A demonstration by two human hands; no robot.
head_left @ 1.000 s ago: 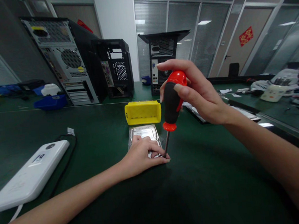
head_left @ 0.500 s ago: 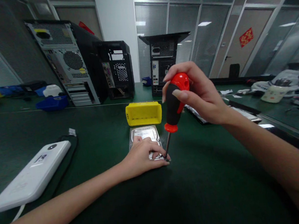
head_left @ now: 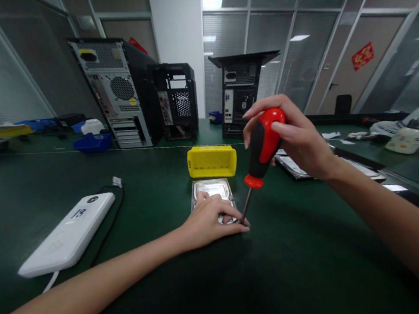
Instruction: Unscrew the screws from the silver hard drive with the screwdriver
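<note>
A silver hard drive (head_left: 213, 189) lies flat on the green table mat. My left hand (head_left: 211, 222) rests on its near end and presses it down, fingers spread over the top. My right hand (head_left: 294, 137) is closed around the red and black handle of a screwdriver (head_left: 262, 153). The thin shaft slants down to the left, and its tip meets the drive's near right corner beside my left fingertips. Directly behind the drive stands a yellow plastic bin (head_left: 212, 161).
A white flat device (head_left: 67, 233) with a black cable lies at the left. Three open computer cases (head_left: 122, 91) stand at the back. Blue bins (head_left: 92, 142) sit far left; flat parts (head_left: 293, 165) and clutter lie at the right.
The camera view has shifted, so everything sits further right and lower. The screwdriver leans more to the right, tip still at the drive's corner. My left hand stays on the drive.
</note>
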